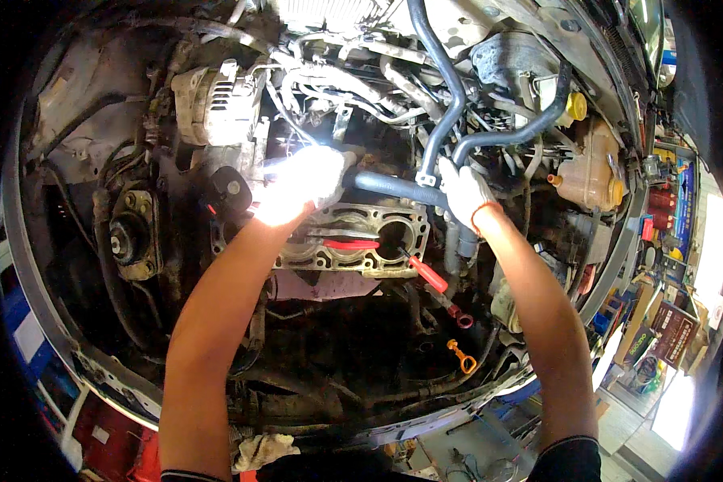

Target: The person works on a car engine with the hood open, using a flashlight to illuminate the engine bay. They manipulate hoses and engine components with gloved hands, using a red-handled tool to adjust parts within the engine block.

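A thick black rubber hose (398, 187) spans the space between my two hands, above the open engine block (321, 261). My left hand (321, 173), in a pale glove, is closed at the hose's left end; strong glare washes out part of it. My right hand (464, 195), also gloved, grips the hose's right end, where it meets longer hoses (450, 104) and a metal clamp (426, 179). Below them, a red-handled tool (351, 243) lies across the block. A red screwdriver handle (428, 275) sticks out by the right cylinder bore.
An alternator (217, 104) sits at the back left, an engine mount (132, 234) at the left. A coolant tank (590, 169) stands on the right. Nearer lie a yellow dipstick handle (461, 357) and a red ring handle (460, 318). A rag (265, 451) rests at the front edge.
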Available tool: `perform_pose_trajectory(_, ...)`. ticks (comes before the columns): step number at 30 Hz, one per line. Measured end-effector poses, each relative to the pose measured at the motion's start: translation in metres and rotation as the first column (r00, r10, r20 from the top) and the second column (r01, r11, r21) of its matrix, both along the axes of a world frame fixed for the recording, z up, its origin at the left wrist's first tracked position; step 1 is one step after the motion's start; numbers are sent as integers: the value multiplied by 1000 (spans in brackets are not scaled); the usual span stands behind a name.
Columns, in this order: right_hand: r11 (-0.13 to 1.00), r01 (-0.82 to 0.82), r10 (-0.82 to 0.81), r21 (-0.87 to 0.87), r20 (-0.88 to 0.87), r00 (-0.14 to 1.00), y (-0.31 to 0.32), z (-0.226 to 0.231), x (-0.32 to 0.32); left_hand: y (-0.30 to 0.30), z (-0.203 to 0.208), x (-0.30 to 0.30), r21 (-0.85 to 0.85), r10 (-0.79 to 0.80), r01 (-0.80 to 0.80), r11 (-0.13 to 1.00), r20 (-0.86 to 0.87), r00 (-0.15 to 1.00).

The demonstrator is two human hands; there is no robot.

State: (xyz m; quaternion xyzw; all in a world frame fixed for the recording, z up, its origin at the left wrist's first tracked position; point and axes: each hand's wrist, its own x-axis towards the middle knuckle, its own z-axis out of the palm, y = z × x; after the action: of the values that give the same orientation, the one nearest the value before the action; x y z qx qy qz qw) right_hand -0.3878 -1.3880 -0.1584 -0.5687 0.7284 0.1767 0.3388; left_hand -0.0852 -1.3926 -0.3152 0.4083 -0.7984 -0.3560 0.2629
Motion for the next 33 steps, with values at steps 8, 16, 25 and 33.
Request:
perform_pose_trajectory(8, 891, -452, 455, 53, -101, 885, -25, -80, -89, -19, 58, -31, 136, -174, 142, 980, 264, 949)
perform_pose_trajectory(16, 999, 8, 2, 52, -181, 984, -32, -64, -10, -28, 77, -25, 441, -291, 75, 894, 447, 846)
perform_pose_trajectory(25, 975, -50, 10, -218, -183, 983, 11, -31, -15, -22, 70, -35, 357, -294, 123, 926, 476, 829)
perform_pose_trajectory(33, 909, -109, 13, -402, -233, 972, 35, -14, -12, -32, 57, -42, 370, -305, 136, 919, 449, 840)
